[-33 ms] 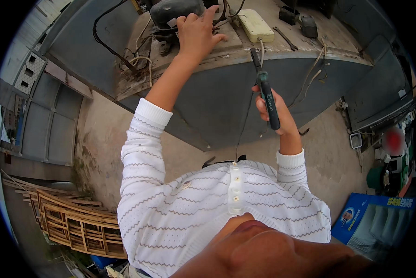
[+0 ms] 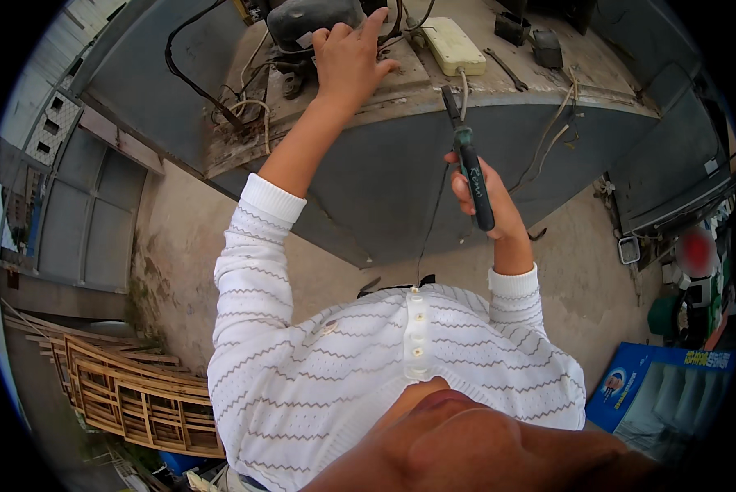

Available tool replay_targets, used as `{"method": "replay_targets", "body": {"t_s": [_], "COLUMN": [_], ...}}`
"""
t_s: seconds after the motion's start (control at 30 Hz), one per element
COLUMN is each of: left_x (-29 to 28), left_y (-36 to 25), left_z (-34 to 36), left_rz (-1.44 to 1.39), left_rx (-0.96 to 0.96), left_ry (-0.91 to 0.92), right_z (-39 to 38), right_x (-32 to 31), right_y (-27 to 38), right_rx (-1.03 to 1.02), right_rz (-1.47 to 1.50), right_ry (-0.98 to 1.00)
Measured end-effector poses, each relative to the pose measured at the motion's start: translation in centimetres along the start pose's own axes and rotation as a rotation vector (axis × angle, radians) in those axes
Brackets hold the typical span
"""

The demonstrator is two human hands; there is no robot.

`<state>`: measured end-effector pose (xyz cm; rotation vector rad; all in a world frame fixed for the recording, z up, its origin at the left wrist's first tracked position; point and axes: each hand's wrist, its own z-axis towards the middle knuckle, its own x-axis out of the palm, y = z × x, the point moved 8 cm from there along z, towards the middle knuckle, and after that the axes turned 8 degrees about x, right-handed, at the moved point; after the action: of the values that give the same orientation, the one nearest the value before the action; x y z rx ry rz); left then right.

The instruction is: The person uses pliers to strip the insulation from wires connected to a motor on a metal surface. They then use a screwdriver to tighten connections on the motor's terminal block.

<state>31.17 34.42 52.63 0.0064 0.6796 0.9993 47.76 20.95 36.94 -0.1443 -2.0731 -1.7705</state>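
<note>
My right hand is closed round the dark handles of a pair of pliers. The jaws point away from me, just past the bench's front edge and close to a pale cable. At the back left, my left hand lies against or just over a black rounded metal housing. Its thumb and fingers are spread apart, and I see nothing between them. Thin dark wires run beside its fingertips. Part of the housing is hidden behind this hand.
On the worn bench top lie a cream power strip, a wrench and a small black block. Loose wires hang over the front edge. Wooden frames are stacked at lower left; a blue box stands at lower right.
</note>
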Motion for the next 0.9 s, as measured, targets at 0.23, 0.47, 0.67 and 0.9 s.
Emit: {"method": "replay_targets", "body": {"t_s": [0.23,0.47,0.67,0.9], "left_x": [-1.8,2.8,3.4,1.6], "left_y": [0.6,0.4,-0.7,-2.7], "left_z": [-3.4,-6.7,-7.0,-5.8], "left_rz": [-0.293,-1.042,-1.193,-1.468], "left_rx": [-0.313,-0.751,-0.865,-0.912], "left_ry": [-0.015,-0.034,-0.059,0.0], "right_z": [-0.5,-1.2,-1.5,-1.5], "right_x": [0.0,-1.0,-0.9,-0.5], "right_y": [0.1,0.0,0.1,-0.1], "right_rx": [-0.035,-0.037,-0.031,-0.018], "right_rz": [0.067,0.134,0.053,0.011], "right_ry": [0.028,0.011,-0.026,-0.019]}}
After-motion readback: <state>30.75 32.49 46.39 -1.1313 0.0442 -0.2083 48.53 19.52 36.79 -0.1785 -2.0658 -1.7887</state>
